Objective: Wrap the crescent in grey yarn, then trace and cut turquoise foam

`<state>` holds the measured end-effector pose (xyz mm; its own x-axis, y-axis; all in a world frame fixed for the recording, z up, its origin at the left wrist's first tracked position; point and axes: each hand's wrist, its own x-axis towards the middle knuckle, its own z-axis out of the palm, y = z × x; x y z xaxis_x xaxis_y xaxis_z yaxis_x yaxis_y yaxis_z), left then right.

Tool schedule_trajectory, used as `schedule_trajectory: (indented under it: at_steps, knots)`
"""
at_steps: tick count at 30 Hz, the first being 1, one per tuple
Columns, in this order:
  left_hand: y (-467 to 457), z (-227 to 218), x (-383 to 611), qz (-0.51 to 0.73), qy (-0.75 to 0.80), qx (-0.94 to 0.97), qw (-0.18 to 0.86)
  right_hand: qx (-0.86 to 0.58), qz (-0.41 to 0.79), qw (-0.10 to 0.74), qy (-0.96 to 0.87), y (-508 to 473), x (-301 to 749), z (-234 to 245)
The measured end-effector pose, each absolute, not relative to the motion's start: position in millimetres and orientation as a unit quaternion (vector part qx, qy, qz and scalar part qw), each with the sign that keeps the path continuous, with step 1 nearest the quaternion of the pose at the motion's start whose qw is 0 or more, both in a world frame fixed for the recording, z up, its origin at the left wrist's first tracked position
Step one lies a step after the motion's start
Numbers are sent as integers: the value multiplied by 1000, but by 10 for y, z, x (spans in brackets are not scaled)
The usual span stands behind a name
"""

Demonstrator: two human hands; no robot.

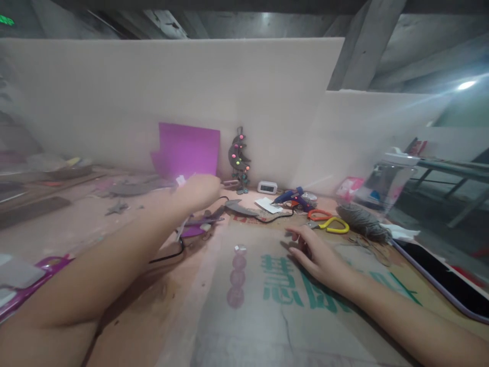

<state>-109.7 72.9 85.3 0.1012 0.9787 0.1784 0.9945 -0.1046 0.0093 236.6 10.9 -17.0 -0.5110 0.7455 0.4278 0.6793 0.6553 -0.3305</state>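
Note:
My left hand (202, 189) reaches across to the back of the table, close to an upright purple sheet (191, 150). Its fingers are hidden and blurred, so I cannot see if it holds anything. My right hand (310, 252) rests over a brown cardboard sheet (244, 336) with green lettering, its fingers loosely bent and apart, with nothing in them. Just beyond it lie scissors (333, 225) with a yellow and an orange handle. A blue glue gun (288, 196) stands on a white paper piece (268, 205). Near it lies a grey crescent piece (240, 208).
A crescent ornament with coloured beads (237, 155) leans on the wall beside a small white clock (267, 187). At right are grey yarn (362, 223), a phone (443, 275) and a clear jar (385, 178). A black cord (168, 256) crosses the table under my left arm.

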Motion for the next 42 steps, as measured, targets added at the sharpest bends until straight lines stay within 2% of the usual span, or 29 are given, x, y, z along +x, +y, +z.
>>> schedule_trajectory:
  at_steps: [5, 14, 24, 33, 39, 42]
  knots:
    - [960, 836, -1412, 1, -755, -654, 54, -408, 82, 259, -872, 90, 2354, -153]
    - [1039, 857, -1603, -14, -774, -631, 55, -387, 86, 233, -888, 94, 2373, -154]
    - [986, 1035, -1626, -50, -758, -642, 106, -374, 60, 237, -895, 113, 2373, -148]
    - [883, 845, -1404, -4, -742, -665, 84, -363, 62, 229, -901, 112, 2372, -145]
    - [711, 1011, -1199, -32, -726, -680, 98, -358, 55, 238, -901, 113, 2363, -122]
    - [522, 1015, -980, -27, -678, -732, 65, -353, 56, 244, -901, 115, 2364, -123]
